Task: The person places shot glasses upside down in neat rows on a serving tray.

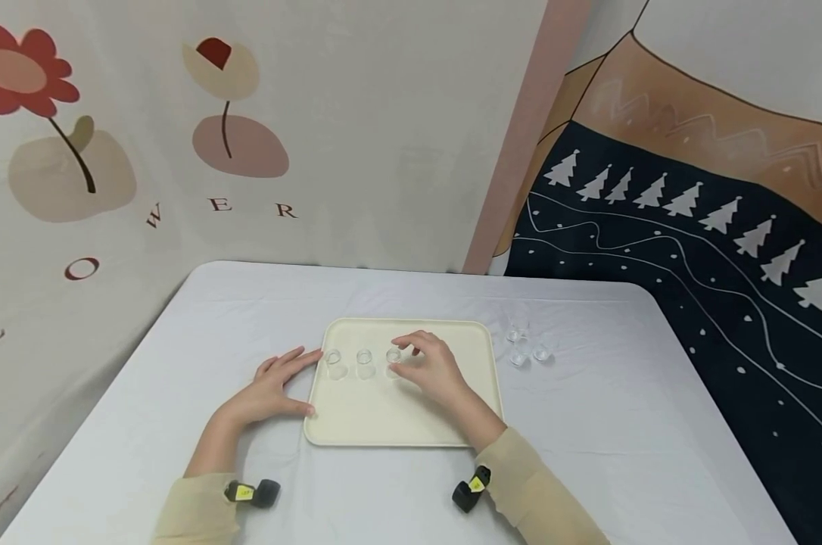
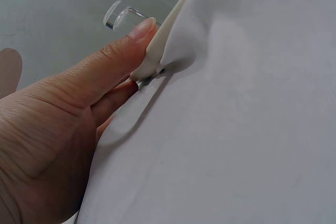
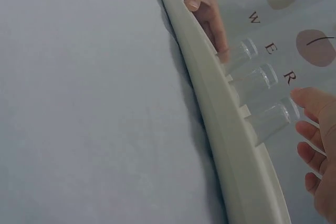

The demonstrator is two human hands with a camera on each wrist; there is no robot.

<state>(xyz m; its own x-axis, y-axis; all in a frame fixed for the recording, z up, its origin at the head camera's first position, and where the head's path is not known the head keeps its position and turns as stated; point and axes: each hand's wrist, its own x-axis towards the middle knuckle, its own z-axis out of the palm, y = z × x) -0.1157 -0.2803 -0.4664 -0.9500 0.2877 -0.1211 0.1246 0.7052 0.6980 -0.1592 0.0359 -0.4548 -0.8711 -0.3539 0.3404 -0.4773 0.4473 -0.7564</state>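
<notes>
Three small clear glasses stand in a row on a cream tray [image 1: 390, 424]: a left glass [image 1: 334, 368], a middle glass [image 1: 364, 367] and a right glass [image 3: 270, 123]. They appear upside down, thick bases uppermost. My right hand [image 1: 430, 369] is around the top of the right glass, thumb on the near side and forefinger beyond it. In the right wrist view a gap shows between that hand's fingers and the glass. At the tray's left edge, my left hand [image 1: 268, 393] has its fingers spread, and its thumb [image 2: 137, 32] touches the rim.
More clear glasses [image 1: 518, 357], several of them, stand close together on the white tablecloth [image 1: 588, 424] right of the tray. Behind the table hangs a flower-printed cloth [image 1: 384, 151]; a dark tree-patterned one [image 1: 622, 242] is at the right.
</notes>
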